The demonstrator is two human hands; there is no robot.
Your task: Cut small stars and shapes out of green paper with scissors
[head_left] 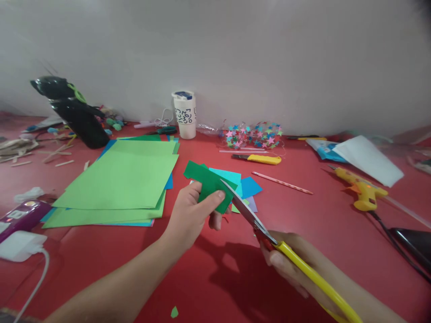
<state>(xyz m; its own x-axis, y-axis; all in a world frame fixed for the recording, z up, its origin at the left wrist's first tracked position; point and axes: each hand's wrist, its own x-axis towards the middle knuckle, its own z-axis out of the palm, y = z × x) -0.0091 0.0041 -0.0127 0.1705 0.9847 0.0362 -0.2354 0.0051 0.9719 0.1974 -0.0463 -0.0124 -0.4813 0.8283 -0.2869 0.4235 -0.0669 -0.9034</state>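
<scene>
My left hand (pixel 193 211) pinches a dark green piece of paper (pixel 211 181), thumb on top and fingers mostly behind it. In my right hand (pixel 289 260) is a pair of scissors (pixel 303 267) with a yellow handle, its blades pointing up and to the left. The blades lie at the right edge of the green paper, near my left thumb. Behind the paper, cut pieces of coloured paper (pixel 249 187) in blue, cyan and lilac rest on the red table (pixel 208 278). A small light green scrap (pixel 174 312) lies close to the front edge.
Light green sheets (pixel 117 175) are stacked at left, before a black bottle (pixel 79 114). A white cup (pixel 185 115), star garland (pixel 251 134), yellow cutter (pixel 264 159) and pencil (pixel 283 182) stand or lie further back. At right is a yellow glue gun (pixel 363 188) with its cord.
</scene>
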